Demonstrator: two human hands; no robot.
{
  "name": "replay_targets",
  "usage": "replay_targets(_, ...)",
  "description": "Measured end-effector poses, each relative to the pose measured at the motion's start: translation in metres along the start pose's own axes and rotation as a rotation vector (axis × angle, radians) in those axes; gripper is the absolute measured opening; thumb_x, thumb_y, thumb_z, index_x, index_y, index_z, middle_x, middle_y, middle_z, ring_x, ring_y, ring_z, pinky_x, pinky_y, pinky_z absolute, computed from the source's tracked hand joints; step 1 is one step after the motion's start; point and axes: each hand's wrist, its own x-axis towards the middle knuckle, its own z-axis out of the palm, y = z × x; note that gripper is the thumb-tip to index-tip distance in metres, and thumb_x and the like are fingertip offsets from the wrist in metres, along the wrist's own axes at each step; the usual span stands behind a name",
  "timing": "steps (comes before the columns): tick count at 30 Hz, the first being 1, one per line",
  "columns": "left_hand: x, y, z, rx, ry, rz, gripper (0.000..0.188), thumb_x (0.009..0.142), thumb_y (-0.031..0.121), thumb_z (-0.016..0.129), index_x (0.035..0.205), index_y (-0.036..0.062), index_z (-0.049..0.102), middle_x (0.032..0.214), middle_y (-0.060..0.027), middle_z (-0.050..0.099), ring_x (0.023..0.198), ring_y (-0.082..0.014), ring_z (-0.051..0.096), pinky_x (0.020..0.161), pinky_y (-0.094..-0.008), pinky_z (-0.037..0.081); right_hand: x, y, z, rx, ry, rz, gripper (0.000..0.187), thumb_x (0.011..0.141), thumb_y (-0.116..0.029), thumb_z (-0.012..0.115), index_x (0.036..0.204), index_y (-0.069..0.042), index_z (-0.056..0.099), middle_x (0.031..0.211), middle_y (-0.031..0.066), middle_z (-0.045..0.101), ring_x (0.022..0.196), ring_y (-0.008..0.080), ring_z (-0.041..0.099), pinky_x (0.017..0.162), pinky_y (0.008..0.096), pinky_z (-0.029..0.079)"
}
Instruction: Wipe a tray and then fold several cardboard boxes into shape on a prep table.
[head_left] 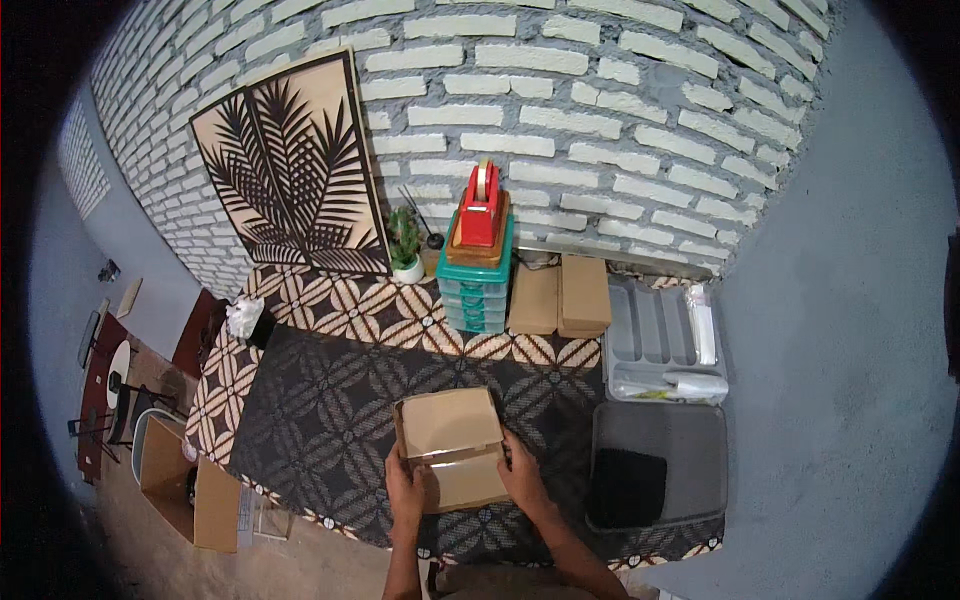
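Left hand [404,490] pinches the left side of an open cardboard box [452,450], thumb inward; right hand [521,476] pinches the right side, near the crease. Hands apart, box between them, over the near part of the counter [400,312]. Can't tell if its underside touches the dark sheet [310,400] spread there.

Box shows two brown panels, far one slightly raised along a cross crease; bright patch at the crease, gloss or glare, unclear. For handling it well: best to grip both sides evenly, low, so the thin walls don't bow. Fold along the existing crease, both corners together; one side leading would likely skew it. Thumbs should clear the edge before panels meet. Light pressure only, board looks easy to dent.

Further out, right: grey tray [697,440] with a black mat [628,487] inside, near enough that a wide elbow could bump it. Beyond it, compartment organizer [655,312]. Far side: closed brown boxes [584,295], teal drawer unit [475,300], red tape dispenser [481,212] on top.
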Motion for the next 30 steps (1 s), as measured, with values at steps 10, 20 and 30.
replay_targets(10,-0.001,0.023,0.005,0.163,0.146,0.061,0.041,0.082,-0.004,0.061,0.121,-0.0031,0.049,0.112,-0.0184,0.054,0.098,-0.0299,0.058,0.089,-0.0396,0.046,-0.006,-0.025,-0.018,-0.118,0.173,-0.086,0.027,0.087,-0.007,0.063,0.112,-0.003,0.053,0.095,0.0147,0.060,0.086,0.0277,0.062,0.074,0.0390,0.051)
replay_targets(20,0.001,0.029,-0.005,-0.011,0.362,0.086,0.010,0.086,0.002,0.061,0.094,-0.0036,0.060,0.080,-0.0111,0.060,0.071,-0.0192,0.058,0.067,-0.0329,0.048,-0.001,-0.024,-0.020,0.003,0.364,-0.170,0.012,0.089,-0.010,0.063,0.094,-0.003,0.056,0.083,0.0114,0.059,0.068,0.0217,0.061,0.064,0.0351,0.050)
replay_targets(30,-0.019,0.038,-0.011,-0.168,0.329,0.146,0.025,0.093,0.004,0.055,0.117,-0.0016,0.051,0.103,-0.0127,0.060,0.091,-0.0202,0.059,0.083,-0.0347,0.048,-0.028,-0.045,-0.041,0.174,0.324,-0.152,0.014,0.093,-0.009,0.059,0.096,-0.002,0.047,0.085,0.0105,0.059,0.072,0.0197,0.058,0.071,0.0329,0.050)
